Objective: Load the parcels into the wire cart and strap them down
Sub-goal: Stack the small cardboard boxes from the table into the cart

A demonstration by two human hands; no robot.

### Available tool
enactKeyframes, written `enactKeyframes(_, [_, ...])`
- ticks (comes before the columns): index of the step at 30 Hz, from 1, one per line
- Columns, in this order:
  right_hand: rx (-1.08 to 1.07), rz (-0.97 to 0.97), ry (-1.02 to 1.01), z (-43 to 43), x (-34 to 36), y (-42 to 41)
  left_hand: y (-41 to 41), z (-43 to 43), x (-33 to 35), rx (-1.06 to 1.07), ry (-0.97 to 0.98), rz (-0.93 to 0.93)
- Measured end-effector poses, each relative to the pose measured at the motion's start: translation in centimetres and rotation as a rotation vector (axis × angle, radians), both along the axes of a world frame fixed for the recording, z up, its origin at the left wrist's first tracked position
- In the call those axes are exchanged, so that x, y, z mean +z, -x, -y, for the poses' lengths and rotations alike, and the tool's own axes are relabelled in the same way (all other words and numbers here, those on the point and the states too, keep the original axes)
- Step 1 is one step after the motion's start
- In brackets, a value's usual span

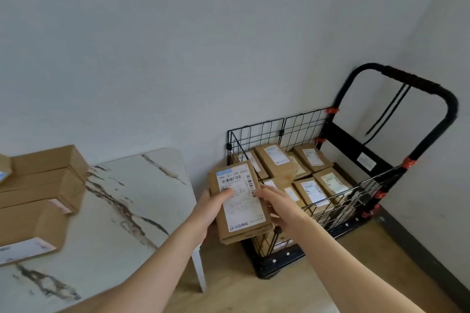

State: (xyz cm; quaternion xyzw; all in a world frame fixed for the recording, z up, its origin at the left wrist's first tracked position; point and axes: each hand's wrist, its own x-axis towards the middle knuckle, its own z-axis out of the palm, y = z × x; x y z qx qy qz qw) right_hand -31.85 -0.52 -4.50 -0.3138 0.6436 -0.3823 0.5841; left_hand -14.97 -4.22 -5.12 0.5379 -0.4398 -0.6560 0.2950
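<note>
Nearest the camera, both hands are holding one brown parcel (240, 213) with its white label facing up. The left hand (209, 208) is gripping the parcel's left side, thumb lying on the label and the other fingers hidden underneath. The right hand (278, 204) is curling round the right edge. The parcel is hanging in the air over the near left corner of the wire cart (254, 132), just past the end of the counter (122, 211), and is not yet resting on anything.

To the left, several more boxes (40, 180) are still sitting stacked on the counter, waiting to be moved.

Further back, the cart is standing on the floor against the wall, and a layer of labelled parcels (274, 160) is already lying inside it, packed side by side. How many layers are lying beneath them cannot be told.

Behind that, a black cord (389, 109) is hanging loose from the cart's handle (407, 76) and is crossing nothing in the cart.

Loading looks well under way but unfinished: this parcel and the counter stack are still needing to go in, and strapping is not yet starting.
</note>
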Motion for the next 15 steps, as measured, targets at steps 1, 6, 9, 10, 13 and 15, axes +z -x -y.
enactKeyframes(1, [-0.003,0.004,0.000,0.1,-0.2,2.0,2.1,0.2,-0.1,-0.012,0.009,0.002])
enactKeyframes(6, [-0.031,0.023,0.009,0.8,-0.6,11.0,11.3,1.4,-0.6,-0.042,-0.007,0.000])
enactKeyframes(9, [-0.065,0.016,0.013,1.8,-1.5,15.1,15.3,2.5,-1.3,-0.053,-0.052,0.019])
enactKeyframes(10, [-0.080,0.017,0.012,2.2,-1.9,16.1,16.3,2.9,-1.5,-0.059,-0.058,0.033])
enactKeyframes(13, [-0.108,0.033,-0.005,4.0,-2.7,18.7,18.9,4.8,-1.8,-0.073,-0.062,0.078])
enactKeyframes(15, [-0.119,0.033,-0.006,5.5,-3.1,20.1,20.4,6.5,-2.1,-0.088,-0.064,0.092])
